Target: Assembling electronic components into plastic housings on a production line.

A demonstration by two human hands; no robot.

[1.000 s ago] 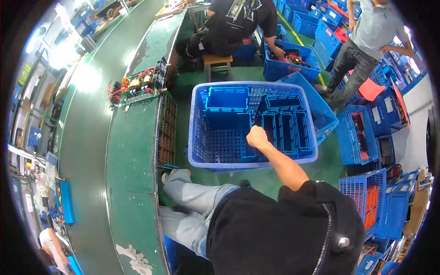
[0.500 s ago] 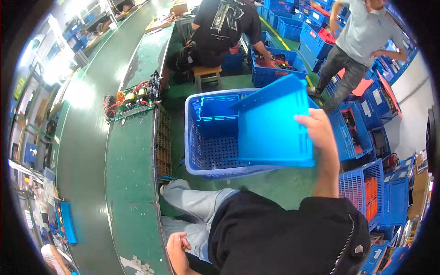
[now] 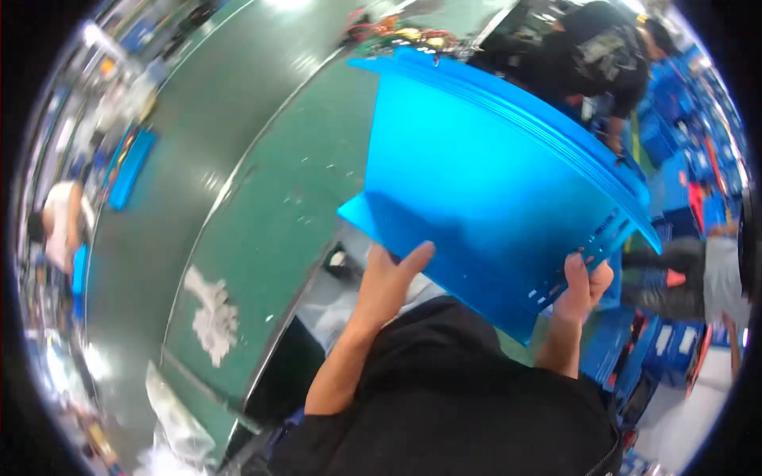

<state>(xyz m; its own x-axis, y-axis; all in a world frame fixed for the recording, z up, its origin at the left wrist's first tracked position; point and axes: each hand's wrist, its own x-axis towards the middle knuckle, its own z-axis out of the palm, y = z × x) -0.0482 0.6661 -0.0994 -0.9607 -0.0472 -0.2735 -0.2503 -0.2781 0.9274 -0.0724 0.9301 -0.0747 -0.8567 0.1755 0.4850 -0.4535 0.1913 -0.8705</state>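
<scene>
Two hands (image 3: 384, 284) hold a bent blue panel (image 3: 476, 170)

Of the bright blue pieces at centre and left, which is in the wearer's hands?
The centre panel, held by left hand and right hand; the pieces at left look smaller and are apart from both.

- Green workbench (image 3: 270, 198) with a ragged white patch (image 3: 213, 321)
- Wired electronic parts (image 3: 397, 30), blurred
- Co-worker in black (image 3: 605, 59)
- Blue crates (image 3: 607, 337) at the right
</scene>
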